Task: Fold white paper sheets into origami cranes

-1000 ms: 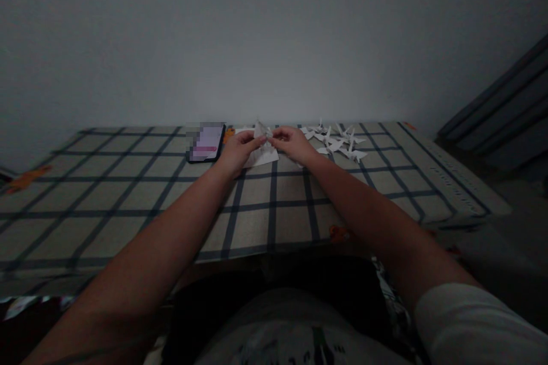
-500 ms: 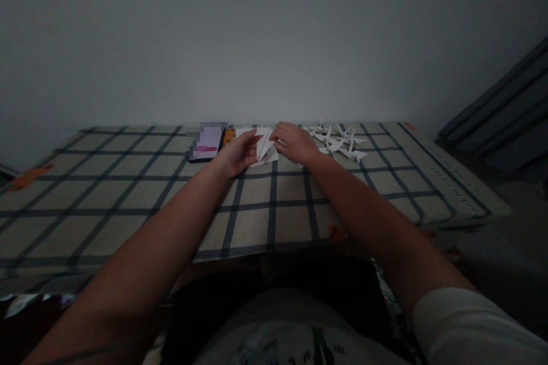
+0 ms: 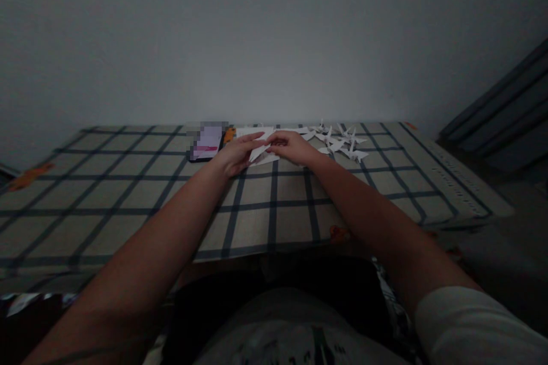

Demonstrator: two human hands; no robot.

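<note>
Both of my arms reach forward over a checked tablecloth (image 3: 128, 194). My left hand (image 3: 235, 154) and my right hand (image 3: 291, 147) meet at a folded piece of white paper (image 3: 261, 152) lying low on the cloth. The left fingers stretch along the paper's left side and press on it. The right hand's fingers pinch its right end. Under and behind the piece lies a flat white sheet (image 3: 257, 132).
A phone (image 3: 206, 142) with a lit screen lies just left of my left hand. Several folded white paper cranes (image 3: 340, 142) stand on the cloth right of my right hand. A plain wall rises behind the table. A dark striped thing stands at the far right.
A second ago both hands held the folded paper upright above the cloth. It has come down flat onto the table, and my fingers now press along it.
</note>
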